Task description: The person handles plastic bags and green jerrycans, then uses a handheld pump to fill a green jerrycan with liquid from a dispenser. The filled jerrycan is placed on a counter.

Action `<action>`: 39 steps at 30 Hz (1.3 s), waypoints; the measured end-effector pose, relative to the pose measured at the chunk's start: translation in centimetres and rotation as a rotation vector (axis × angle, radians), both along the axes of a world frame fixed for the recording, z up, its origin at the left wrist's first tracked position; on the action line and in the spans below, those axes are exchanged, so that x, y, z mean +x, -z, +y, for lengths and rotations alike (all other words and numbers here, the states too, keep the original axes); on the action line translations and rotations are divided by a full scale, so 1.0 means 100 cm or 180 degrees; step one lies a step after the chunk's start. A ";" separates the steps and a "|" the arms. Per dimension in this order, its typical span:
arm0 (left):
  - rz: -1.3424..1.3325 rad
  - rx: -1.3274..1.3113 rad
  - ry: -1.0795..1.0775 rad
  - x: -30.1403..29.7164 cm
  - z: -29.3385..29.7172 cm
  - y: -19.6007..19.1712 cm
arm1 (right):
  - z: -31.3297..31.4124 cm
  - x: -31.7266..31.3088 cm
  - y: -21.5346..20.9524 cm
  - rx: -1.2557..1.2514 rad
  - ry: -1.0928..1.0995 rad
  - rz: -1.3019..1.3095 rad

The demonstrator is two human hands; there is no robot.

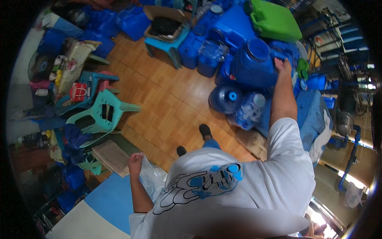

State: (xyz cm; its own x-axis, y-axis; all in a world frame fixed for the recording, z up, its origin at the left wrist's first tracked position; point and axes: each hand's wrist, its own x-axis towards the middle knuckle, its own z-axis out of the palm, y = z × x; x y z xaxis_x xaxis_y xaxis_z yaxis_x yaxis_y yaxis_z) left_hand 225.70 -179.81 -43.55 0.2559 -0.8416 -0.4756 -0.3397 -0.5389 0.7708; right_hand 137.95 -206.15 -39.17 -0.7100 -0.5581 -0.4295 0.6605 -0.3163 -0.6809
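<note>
Head view: big blue jug (250, 71) stands ahead right, mouth up; right hand (283, 66) nearer, at its right edge, I can't tell grip. Left hand (135, 162), well apart, pinches clear bag (153, 177).

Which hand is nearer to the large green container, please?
Right. The right hand is beside the blue drum, a little below the green container in the picture; the left hand is far from it, toward the lower left, holding a plastic bag.

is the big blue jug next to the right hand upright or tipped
Upright: the big blue jug has its wide round neck on top, body below, beside the right hand.
</note>
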 end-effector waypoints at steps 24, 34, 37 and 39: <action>0.1047 -0.1975 0.3125 -0.069 -0.109 -0.121 | 0.250 0.600 -0.061 0.0856 -0.3729 0.3588; 0.0929 -0.1589 0.1842 0.076 -0.132 -0.057 | 0.300 0.424 -0.041 0.1894 -0.1691 0.2089; 0.0803 -0.1656 0.1534 0.105 -0.144 -0.064 | 0.277 0.371 -0.065 0.1745 -0.1073 0.2018; 0.0757 -0.1675 0.1392 0.114 -0.154 -0.069 | 0.254 0.333 -0.078 0.1775 -0.0768 0.1996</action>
State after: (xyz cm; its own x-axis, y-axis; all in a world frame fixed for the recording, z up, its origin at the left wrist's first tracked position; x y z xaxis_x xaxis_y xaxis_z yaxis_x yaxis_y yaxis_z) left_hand 237.12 -195.18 -36.65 -0.2166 -0.9761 0.0198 -0.2302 0.0707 0.9706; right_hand 171.25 -180.78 -31.37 -0.7965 -0.5485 -0.2544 0.1179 0.2717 -0.9551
